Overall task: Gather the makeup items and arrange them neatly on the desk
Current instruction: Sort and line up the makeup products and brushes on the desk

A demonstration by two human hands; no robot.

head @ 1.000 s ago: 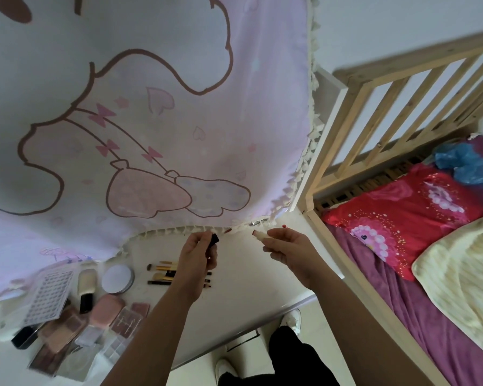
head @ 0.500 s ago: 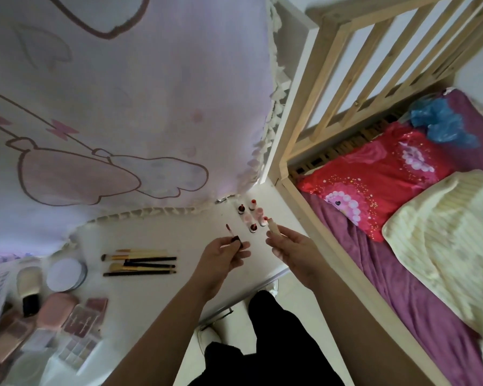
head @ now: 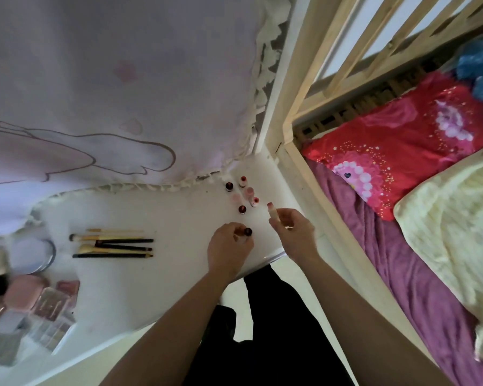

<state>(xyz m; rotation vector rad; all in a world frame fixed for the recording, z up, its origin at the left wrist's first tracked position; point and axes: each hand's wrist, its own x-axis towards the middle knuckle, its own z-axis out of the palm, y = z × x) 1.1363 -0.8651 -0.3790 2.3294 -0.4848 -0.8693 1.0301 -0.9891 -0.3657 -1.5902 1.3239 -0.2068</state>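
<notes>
Left hand (head: 229, 246) is over the desk's (head: 165, 213) near edge, toward the right corner. Its fingers are curled round a small dark-topped lipstick (head: 247, 232), held upright and low. Can't tell if the base touches the desk. Likely being stood down as the next one in the group.

Right hand (head: 293, 232) is just beside it, by the right edge. Thumb and fingers pinch a pale tube (head: 272, 212), red tip up, off the surface; probably waiting its turn.

Standing lipsticks (head: 242, 209), about six, are clustered upright in the far right corner, near the fringe of the hanging cloth (head: 123, 79). My guess is they stand upright so they pack tight and the colours show.

Brushes (head: 112, 243) lie parallel in a row mid-desk and look already sorted. Palettes (head: 53, 302) and a round compact (head: 34, 254) sit loosely piled at the left edge, blurred and not yet tidied.

Task looks roughly midway: lipsticks and brushes are grouped, the left pile remains. Risk is tipping the close-set upright ones while setting down the next.

Wooden bed frame (head: 301, 79) runs along the desk's right edge.
</notes>
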